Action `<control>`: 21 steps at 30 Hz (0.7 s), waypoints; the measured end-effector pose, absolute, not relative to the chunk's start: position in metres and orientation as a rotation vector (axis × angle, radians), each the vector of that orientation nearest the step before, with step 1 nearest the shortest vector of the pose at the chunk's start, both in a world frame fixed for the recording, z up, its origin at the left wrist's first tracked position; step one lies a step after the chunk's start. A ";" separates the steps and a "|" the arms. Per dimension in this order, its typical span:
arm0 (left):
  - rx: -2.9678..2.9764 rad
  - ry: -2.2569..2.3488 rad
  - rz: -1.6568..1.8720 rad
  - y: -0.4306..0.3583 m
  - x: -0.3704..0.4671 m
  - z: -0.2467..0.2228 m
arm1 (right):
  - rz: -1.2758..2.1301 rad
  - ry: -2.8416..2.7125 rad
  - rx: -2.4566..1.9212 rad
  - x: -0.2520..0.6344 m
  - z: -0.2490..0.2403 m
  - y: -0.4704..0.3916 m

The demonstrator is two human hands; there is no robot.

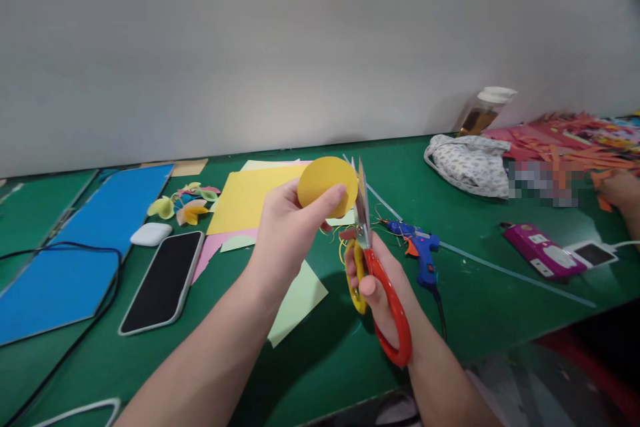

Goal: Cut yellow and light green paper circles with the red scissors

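Between thumb and fingers, my left hand [287, 220] pinches a round yellow paper disc [323, 180] above the table. My right hand [385, 280] grips scissors [393, 307] with one red and one yellow handle loop. Their blades point up, slightly parted, right at the disc's right edge; whether paper lies between them I cannot tell. Below and behind my hands lie a yellow paper sheet [245, 197], a pale green sheet [300, 303] and pink paper [210, 253]. A blue glue gun [420, 250] rests just right of my right hand.
At left are a phone [165, 280], a white case [151, 234], paper flowers [185, 203] and a blue board [75, 247]. Rightward lie a patterned cloth [467, 163], a jar [485, 113], a purple box [543, 250] and orange strips [565, 153]. Another person's hand [620, 190] is at far right.
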State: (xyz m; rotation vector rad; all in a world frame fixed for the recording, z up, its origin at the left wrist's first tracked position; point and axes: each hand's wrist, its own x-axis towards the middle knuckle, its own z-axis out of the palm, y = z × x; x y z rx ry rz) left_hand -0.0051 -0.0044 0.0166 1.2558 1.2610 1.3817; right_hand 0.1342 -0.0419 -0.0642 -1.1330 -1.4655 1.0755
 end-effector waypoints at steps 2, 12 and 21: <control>1.258 1.279 1.382 -0.005 -0.005 0.017 | 1.033 -1.513 -1.145 0.136 -0.067 -0.041; 1.243 1.250 1.373 -0.006 -0.006 0.018 | 1.037 -1.468 -1.068 0.130 -0.065 -0.042; 1.246 1.277 1.364 -0.006 -0.005 0.019 | 1.165 -1.383 -1.110 0.130 -0.054 -0.046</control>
